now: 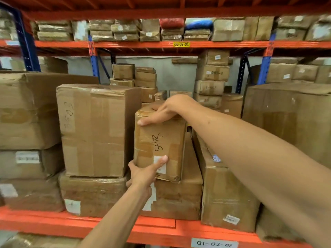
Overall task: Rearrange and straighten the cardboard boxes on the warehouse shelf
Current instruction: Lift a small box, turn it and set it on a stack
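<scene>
A small taped cardboard box marked "5472" (161,140) stands upright in the middle of the shelf, on top of a wider flat box (180,199). My left hand (145,173) grips its lower left corner, thumb laid across the front near a white label. My right hand (161,111) is clamped over its top left edge, fingers curled over the top. A taller box marked "3603" (93,129) stands just left of it on another box (93,196). A long narrow box (223,194) leans at its right.
The orange front beam (53,222) of the shelf runs along the bottom. Large boxes (26,111) fill the left side and one (286,111) the right. Stacks of smaller boxes (211,79) stand at the back. The upper shelf (125,44) holds several flat packages.
</scene>
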`<state>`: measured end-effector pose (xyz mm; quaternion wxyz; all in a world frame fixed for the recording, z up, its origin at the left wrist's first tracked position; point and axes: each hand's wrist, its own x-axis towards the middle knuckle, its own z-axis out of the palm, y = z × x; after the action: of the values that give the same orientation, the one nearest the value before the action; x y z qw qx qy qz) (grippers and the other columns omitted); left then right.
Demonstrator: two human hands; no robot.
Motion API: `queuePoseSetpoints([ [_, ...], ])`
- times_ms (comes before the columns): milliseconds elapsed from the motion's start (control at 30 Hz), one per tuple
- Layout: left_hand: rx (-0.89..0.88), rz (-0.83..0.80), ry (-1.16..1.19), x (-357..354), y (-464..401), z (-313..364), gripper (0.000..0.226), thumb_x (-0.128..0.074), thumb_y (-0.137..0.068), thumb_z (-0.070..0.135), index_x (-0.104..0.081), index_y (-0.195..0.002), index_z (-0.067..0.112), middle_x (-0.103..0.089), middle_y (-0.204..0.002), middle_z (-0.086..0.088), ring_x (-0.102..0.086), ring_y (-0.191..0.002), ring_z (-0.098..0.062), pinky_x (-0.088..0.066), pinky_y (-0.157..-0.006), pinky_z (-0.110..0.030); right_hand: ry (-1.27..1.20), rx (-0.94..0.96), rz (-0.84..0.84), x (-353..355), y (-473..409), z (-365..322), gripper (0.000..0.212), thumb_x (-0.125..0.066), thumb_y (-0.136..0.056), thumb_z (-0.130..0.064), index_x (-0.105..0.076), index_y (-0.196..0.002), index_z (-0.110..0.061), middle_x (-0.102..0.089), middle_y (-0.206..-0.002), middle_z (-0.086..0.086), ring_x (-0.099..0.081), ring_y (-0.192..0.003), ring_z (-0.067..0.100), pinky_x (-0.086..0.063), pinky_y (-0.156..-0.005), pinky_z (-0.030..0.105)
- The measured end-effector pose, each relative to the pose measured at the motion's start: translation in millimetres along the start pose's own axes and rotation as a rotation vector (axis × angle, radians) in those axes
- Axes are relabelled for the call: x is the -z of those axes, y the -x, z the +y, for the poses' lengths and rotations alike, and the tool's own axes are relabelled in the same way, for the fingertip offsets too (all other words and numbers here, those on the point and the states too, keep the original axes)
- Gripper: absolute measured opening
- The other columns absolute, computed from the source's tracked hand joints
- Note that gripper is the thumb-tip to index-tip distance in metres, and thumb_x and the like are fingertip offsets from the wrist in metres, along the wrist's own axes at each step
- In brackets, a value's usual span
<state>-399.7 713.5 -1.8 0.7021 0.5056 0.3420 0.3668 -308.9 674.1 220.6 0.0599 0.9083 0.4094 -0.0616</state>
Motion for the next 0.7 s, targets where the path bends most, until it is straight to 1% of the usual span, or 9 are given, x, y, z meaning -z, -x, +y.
queuePoseSetpoints([
  [67, -0.003, -0.003, 0.016, -0.6, -0.9, 1.4, 0.147, -0.101, -0.020, 0.051, -0.033, -0.148, 0.027, -0.046, -0.143, -0.017, -0.050, -0.126, -0.036, -0.051, -0.102, -0.054, -0.104, -0.049, -0.020, -6.2, -1.3, -6.3, 0.149, -0.048, -0.039, -0.107, -0.022, -0.162, -0.027, -0.024, -0.167, 0.010, -0.032, -0.145, 0.044, -0.031, -0.111, 0.063],
  [167, -0.030, 0.019, 0.048, -3.7, -3.5, 0.8, 0.114, -0.104, -0.039, 0.040, -0.043, -0.135, 0.028, -0.050, -0.136, -0.017, -0.056, -0.116, -0.036, -0.056, -0.090, -0.049, -0.179, -0.018, 0.085, -11.7, -6.2, -2.9, 0.134, -0.046, -0.047, -0.106, -0.042, -0.154, -0.025, -0.043, -0.157, 0.010, -0.047, -0.134, 0.038, -0.038, -0.098, 0.051],
  [267, -0.101, 0.078, 0.038, -9.4, -2.0, -1.0, 0.092, -0.102, -0.047, 0.039, -0.046, -0.121, 0.039, -0.046, -0.121, -0.008, -0.054, -0.090, -0.018, -0.051, -0.073, -0.034, -0.200, 0.030, 0.222, -11.9, -7.0, 12.2, 0.121, -0.041, -0.057, -0.105, -0.050, -0.150, -0.027, -0.047, -0.155, 0.008, -0.049, -0.132, 0.034, -0.034, -0.086, 0.046],
  [333, -0.164, 0.126, 0.025, -13.1, -3.1, 1.0, 0.094, -0.099, -0.045, 0.049, -0.050, -0.124, 0.042, -0.044, -0.117, -0.003, -0.051, -0.083, -0.011, -0.048, -0.071, -0.031, -0.243, 0.021, 0.249, -8.0, -2.4, 27.0, 0.118, -0.039, -0.056, -0.105, -0.054, -0.145, -0.031, -0.051, -0.150, 0.007, -0.052, -0.127, 0.032, -0.035, -0.088, 0.045],
  [400, -0.208, 0.103, 0.125, -15.8, -8.1, 5.5, 0.107, -0.098, -0.041, 0.057, -0.048, -0.134, 0.042, -0.051, -0.129, -0.003, -0.061, -0.096, -0.016, -0.054, -0.091, -0.043, -0.351, 0.004, 0.255, -5.3, 3.7, 43.2, 0.108, -0.040, -0.054, -0.104, -0.064, -0.132, -0.032, -0.061, -0.136, 0.005, -0.061, -0.112, 0.028, -0.042, -0.089, 0.044],
  [467, -0.182, 0.065, 0.352, -15.5, -13.8, 14.4, 0.128, -0.099, -0.041, 0.054, -0.036, -0.150, 0.031, -0.056, -0.138, -0.006, -0.064, -0.115, -0.022, -0.051, -0.104, -0.046, -0.500, -0.014, 0.261, -5.7, 10.1, 57.2, 0.088, -0.043, -0.059, -0.099, -0.071, -0.107, -0.031, -0.073, -0.109, 0.004, -0.071, -0.088, 0.026, -0.048, -0.078, 0.040],
  [567, -0.115, -0.043, 0.496, -23.9, -22.4, 27.6, 0.116, -0.093, -0.048, 0.047, -0.042, -0.146, 0.012, -0.066, -0.132, -0.010, -0.074, -0.103, -0.017, -0.061, -0.085, -0.031, -0.640, -0.026, 0.193, -9.8, 20.8, 73.7, 0.078, -0.044, -0.065, -0.097, -0.070, -0.096, -0.031, -0.077, -0.070, -0.001, -0.074, -0.058, 0.017, -0.051, -0.059, 0.031],
  [633, -0.098, -0.111, 0.518, -35.6, -20.7, 26.4, 0.114, -0.095, -0.052, 0.045, -0.036, -0.147, 0.023, -0.066, -0.127, -0.007, -0.074, -0.099, -0.019, -0.062, -0.081, -0.037, -0.716, -0.024, 0.136, -16.6, 25.5, 80.1, 0.082, -0.044, -0.064, -0.101, -0.069, -0.097, -0.030, -0.073, -0.063, -0.004, -0.071, -0.053, 0.014, -0.053, -0.052, 0.029],
  [700, -0.106, -0.105, 0.499, -44.4, -16.4, 19.7, 0.121, -0.098, -0.049, 0.048, -0.030, -0.149, 0.036, -0.061, -0.128, -0.002, -0.070, -0.107, -0.020, -0.060, -0.088, -0.043, -0.805, -0.021, 0.138, -28.0, 23.1, 85.8, 0.084, -0.048, -0.064, -0.099, -0.071, -0.102, -0.028, -0.077, -0.072, 0.000, -0.076, -0.063, 0.021, -0.055, -0.064, 0.036],
])
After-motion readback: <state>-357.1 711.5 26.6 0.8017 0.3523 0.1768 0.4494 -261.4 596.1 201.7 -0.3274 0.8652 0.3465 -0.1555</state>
